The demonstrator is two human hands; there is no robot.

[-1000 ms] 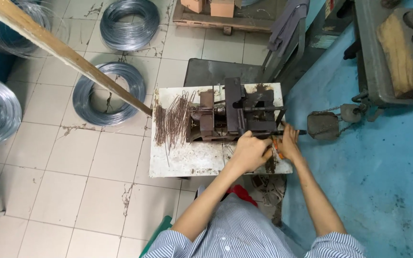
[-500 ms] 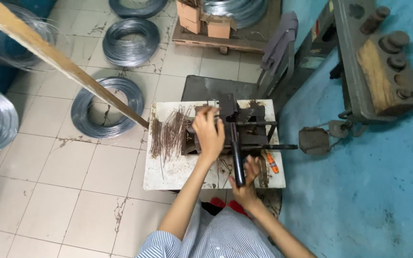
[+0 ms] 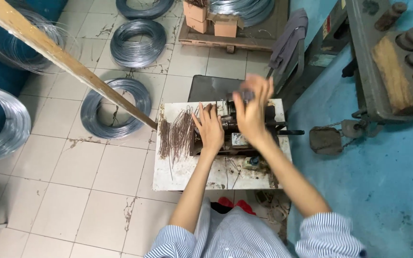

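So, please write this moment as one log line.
left hand: flat on bench machine | right hand: raised above it, blurred | rusty wire pieces: left of machine

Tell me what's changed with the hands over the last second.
The right hand let go of the machine's lever and rose, blurred, above the small bench machine. The left hand moved from the table's near edge onto the machine's left side, beside the pile of cut wires. Table and wire coils stayed put.

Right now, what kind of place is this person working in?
It looks like a small metal workshop, probably one that cuts or bends wire. Big coils of wire lie on the tiled floor, a hand-worked metal machine sits on a small white table, and a pile of short wire pieces lies beside it.
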